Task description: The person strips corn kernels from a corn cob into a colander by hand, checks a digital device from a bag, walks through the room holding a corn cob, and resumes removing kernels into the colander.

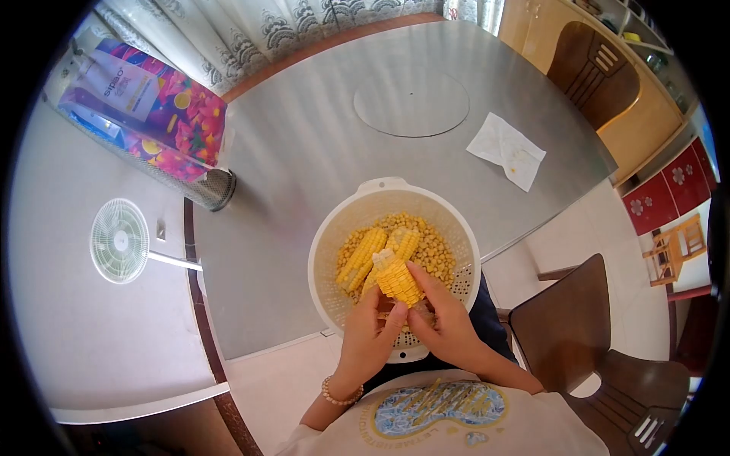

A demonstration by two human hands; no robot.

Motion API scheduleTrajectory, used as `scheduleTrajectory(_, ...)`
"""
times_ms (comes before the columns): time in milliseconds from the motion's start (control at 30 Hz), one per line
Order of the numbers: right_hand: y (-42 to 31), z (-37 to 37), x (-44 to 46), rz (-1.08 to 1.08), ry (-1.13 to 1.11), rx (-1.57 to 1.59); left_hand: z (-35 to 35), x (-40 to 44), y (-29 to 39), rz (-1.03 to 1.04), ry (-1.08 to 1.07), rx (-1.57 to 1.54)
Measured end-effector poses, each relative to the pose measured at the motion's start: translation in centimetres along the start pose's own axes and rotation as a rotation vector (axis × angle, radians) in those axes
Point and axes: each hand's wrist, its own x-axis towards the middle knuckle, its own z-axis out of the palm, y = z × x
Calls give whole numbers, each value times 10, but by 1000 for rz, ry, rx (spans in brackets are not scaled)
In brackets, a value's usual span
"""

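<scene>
Over a white colander (323, 258) I hold a yellow corn cob (397, 280) between both hands. Its pale, bare tip points up and away from me. My left hand (370, 325) wraps the lower left side, thumb on the kernels. My right hand (443, 313) grips from the right, its thumb and fingers closed against the cob. Inside the colander lie loose corn kernels (436, 257) and more whole cobs (360, 257), partly hidden by the held one. The cob's lower end is partly covered by my fingers.
The colander sits at the near edge of a grey table (281, 190). On it are a crumpled white napkin (508, 150), a round glass disc (411, 102) and a mesh basket (219, 190) holding a colourful package (160, 106). Brown chairs (566, 327) stand at right; a white fan (120, 241) at left.
</scene>
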Motion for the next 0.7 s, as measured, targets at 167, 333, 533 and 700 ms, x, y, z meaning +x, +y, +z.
scheduleTrajectory(167, -5, 1, 2, -15, 3, -91, -4, -2, 0, -53, -6, 77)
scheduleTrajectory(333, -8, 1, 2, -55, 7, -195, -6, -2, -11, -115, 44, -12)
scheduleTrajectory(533, -7, 1, 1, -140, 36, -281, -3, 0, -14, -35, -24, -203)
scheduleTrajectory(700, -4, 4, -4, -104, -33, -414, 0, 2, -20, -35, 44, -147)
